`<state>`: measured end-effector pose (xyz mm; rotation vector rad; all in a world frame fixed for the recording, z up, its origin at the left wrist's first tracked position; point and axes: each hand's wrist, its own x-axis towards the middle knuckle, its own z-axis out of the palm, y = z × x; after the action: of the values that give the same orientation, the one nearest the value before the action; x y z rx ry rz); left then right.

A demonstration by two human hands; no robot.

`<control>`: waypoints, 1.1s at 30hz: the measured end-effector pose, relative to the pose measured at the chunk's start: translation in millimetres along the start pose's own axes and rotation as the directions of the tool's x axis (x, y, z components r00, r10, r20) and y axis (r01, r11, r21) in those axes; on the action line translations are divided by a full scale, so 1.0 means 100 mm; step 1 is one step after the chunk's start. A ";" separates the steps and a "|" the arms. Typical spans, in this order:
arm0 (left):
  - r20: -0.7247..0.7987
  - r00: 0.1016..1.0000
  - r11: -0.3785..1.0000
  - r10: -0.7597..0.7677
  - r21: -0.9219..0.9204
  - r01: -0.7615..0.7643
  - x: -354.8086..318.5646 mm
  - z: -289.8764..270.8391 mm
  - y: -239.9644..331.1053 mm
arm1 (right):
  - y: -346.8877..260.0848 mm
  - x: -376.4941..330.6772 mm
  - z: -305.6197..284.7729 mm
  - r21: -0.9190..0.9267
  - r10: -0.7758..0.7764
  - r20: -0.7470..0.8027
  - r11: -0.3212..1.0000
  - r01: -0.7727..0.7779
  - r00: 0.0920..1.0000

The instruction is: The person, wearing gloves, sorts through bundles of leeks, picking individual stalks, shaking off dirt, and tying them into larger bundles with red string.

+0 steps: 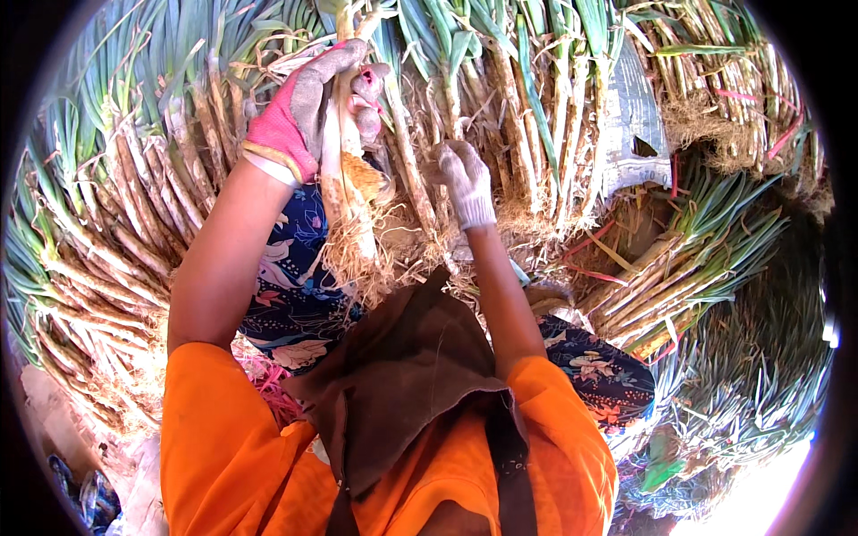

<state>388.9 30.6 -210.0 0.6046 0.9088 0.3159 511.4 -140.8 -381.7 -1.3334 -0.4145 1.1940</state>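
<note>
My left hand [308, 112], in a pink and grey work glove, is closed round a few long green onions [334, 174]. Their pale stalks stand upright over my lap, with shaggy roots hanging below. In a whitish glove, my right hand [466, 183] has its fingers curled at the lower part of another green onion [452, 112] in the row ahead. The fingertips are partly hidden, but the stalk runs into the grip. Between the hands, one more green onion [409, 161] leans with its roots toward me.
Dense green onions [134, 188] curve round the left and front. Tied bundles [706, 80] with red strips lie at far right, and a loose bundle [666, 268] is nearer. A grey printed sheet [635, 125] lies among the stalks. Pink twine [264, 380] is beside my left leg.
</note>
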 end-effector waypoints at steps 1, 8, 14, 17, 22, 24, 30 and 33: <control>-0.005 1.000 1.000 0.002 0.003 -0.002 -0.02 0.10 0.01 | 0.52 0.30 -0.22 -0.256 -0.020 -0.076 0.967 0.000 0.997; 0.064 0.995 0.997 -0.082 -0.009 0.083 -0.06 0.14 0.09 | 0.63 0.98 0.09 -0.951 -0.084 -0.026 0.309 0.001 0.996; 0.097 0.989 0.988 -0.114 -0.095 0.123 -0.13 0.08 0.14 | 0.70 0.81 0.20 -0.967 0.057 -0.200 0.150 -0.206 0.978; 0.118 0.988 0.985 -0.104 -0.127 0.119 -0.15 0.13 0.17 | 1.09 0.64 -0.07 -0.995 -0.124 -0.101 0.011 -0.100 0.987; 0.148 0.985 0.985 -0.090 -0.133 0.110 -0.18 0.13 0.13 | 1.22 0.88 -0.15 -0.986 0.010 -0.161 0.047 -0.161 0.987; 0.168 0.982 0.981 -0.083 -0.159 0.110 -0.18 0.09 0.12 | 1.12 0.92 -0.11 -0.984 0.060 -0.163 0.065 -0.167 0.985; 0.133 0.991 0.997 -0.020 -0.078 0.031 -0.14 0.07 0.11 | 0.63 0.91 -0.26 -0.648 0.269 -0.047 0.725 -0.234 0.962; 0.210 0.977 0.997 -0.046 -0.054 0.058 -0.09 -0.01 0.16 | 0.67 1.01 -0.45 -0.622 0.157 -0.042 0.768 -0.149 0.987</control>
<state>383.0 39.4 -194.4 0.5470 0.7095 0.2268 560.5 -93.5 -491.3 -1.9662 -0.7720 1.2494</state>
